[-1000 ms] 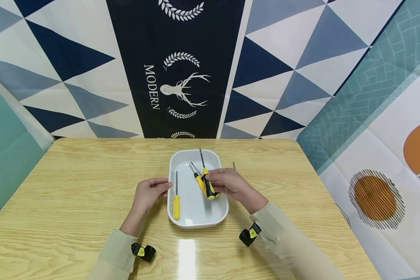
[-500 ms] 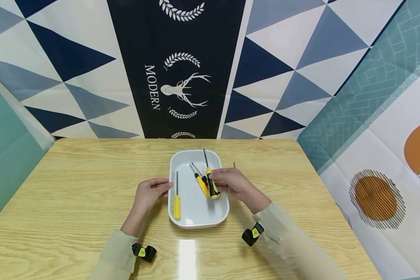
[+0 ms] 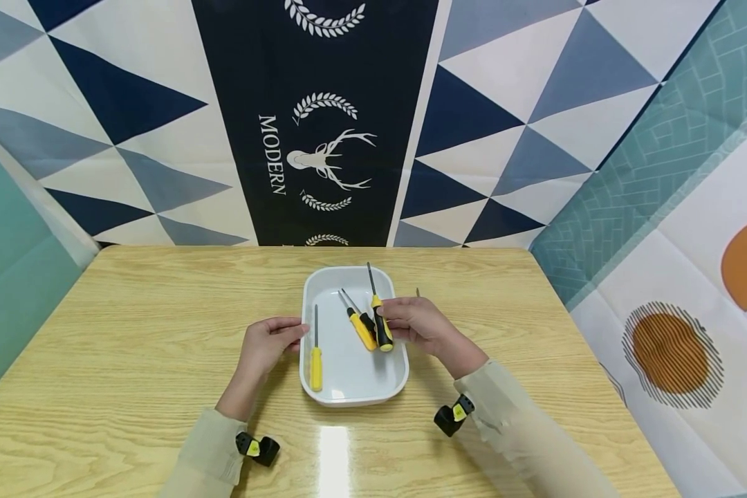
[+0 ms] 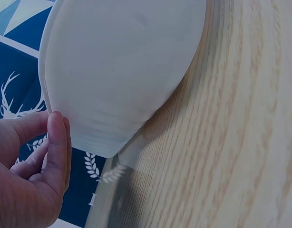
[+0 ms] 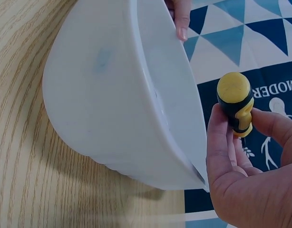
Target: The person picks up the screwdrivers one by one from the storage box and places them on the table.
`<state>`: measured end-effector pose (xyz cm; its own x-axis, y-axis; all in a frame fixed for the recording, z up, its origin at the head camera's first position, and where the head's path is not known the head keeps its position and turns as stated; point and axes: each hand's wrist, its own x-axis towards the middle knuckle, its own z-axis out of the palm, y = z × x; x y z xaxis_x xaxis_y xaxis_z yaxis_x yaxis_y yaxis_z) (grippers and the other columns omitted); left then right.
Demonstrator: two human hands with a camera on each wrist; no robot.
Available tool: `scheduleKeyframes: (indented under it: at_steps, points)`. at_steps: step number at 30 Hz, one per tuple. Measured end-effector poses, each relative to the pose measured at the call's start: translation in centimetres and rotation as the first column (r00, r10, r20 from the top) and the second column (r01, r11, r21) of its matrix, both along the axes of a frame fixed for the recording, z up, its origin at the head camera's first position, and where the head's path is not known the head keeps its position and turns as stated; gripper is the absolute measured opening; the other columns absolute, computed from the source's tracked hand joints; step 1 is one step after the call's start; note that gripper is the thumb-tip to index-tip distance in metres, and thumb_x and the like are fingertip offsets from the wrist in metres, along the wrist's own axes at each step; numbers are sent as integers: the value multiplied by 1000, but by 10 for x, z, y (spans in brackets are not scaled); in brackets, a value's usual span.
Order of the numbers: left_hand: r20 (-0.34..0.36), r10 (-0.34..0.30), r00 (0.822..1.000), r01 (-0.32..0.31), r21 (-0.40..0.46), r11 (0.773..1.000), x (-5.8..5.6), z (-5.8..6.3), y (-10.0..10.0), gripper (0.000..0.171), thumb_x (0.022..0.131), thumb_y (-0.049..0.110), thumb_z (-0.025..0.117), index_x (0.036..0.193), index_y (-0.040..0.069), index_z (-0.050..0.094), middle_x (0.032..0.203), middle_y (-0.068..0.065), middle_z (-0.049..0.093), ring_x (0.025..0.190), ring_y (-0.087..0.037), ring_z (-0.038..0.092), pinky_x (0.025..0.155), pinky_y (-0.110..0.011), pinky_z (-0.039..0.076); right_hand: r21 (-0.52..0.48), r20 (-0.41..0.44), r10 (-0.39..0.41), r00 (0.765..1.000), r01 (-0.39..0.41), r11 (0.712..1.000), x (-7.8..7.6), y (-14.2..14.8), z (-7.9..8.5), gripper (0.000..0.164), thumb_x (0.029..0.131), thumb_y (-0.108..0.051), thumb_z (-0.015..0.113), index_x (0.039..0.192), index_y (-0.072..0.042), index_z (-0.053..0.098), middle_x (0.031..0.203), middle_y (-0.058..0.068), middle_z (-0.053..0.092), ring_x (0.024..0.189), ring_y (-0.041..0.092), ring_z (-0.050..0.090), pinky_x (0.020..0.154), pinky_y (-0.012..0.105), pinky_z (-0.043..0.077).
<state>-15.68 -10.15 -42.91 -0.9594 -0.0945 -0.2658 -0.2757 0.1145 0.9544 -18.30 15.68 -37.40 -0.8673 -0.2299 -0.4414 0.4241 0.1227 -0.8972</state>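
My left hand (image 3: 269, 344) pinches the left rim of a white plastic basin (image 3: 353, 398); the left wrist view shows the thumb and fingers at the edge of the basin (image 4: 122, 71). Over the basin's right side, my right hand (image 3: 420, 324) grips a black-and-yellow screwdriver (image 3: 382, 328) by its handle, shaft pointing away. The right wrist view shows the yellow butt of this screwdriver (image 5: 234, 88) between thumb and fingers. Inside lie a yellow screwdriver (image 3: 316, 366) along the left, a yellow-and-black screwdriver (image 3: 362, 330) in the middle, and a dark-handled one (image 3: 368, 323) partly covered.
A thin metal shaft (image 3: 418, 292) shows beyond my right hand; the rest of that tool is hidden. The wooden table (image 3: 162, 332) ends at a patterned cloth wall (image 3: 324, 138). Each sleeve carries a small black wrist camera (image 3: 453, 415).
My right hand has shifted slightly right with the screwdriver, uncovering more of the dark-handled one beneath. The left hand stays at the rim, and the basin looks nearly still.
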Motion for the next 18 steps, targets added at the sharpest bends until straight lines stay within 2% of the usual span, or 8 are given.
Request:
scheduleKeyframes:
  at_steps: [8,15,18]
  points:
    - [-7,0,1000,0,10,1000,1,0,0,28,85,15,70,108,-1,66,95,-11,69,68,-6,63,69,-28,59,-16,-3,-2,1000,2,1000,0,3,1,46,90,-11,59,129,10,47,79,-5,65,68,5,62,63,17,56]
    - [-7,1,1000,-1,10,1000,1,0,1,28,85,15,69,108,-2,66,95,-11,69,68,-7,64,69,-28,60,14,4,-28,1000,28,1000,1,8,3,44,89,-12,60,127,8,50,78,-6,64,67,5,61,61,15,55]
    - [0,3,1000,-3,7,1000,1,1,1,29,85,15,69,108,-1,66,97,-12,69,69,-6,64,69,-28,60,7,-15,-13,1000,13,1000,1,11,4,46,90,-11,59,129,10,48,78,-6,65,67,4,61,62,15,55]
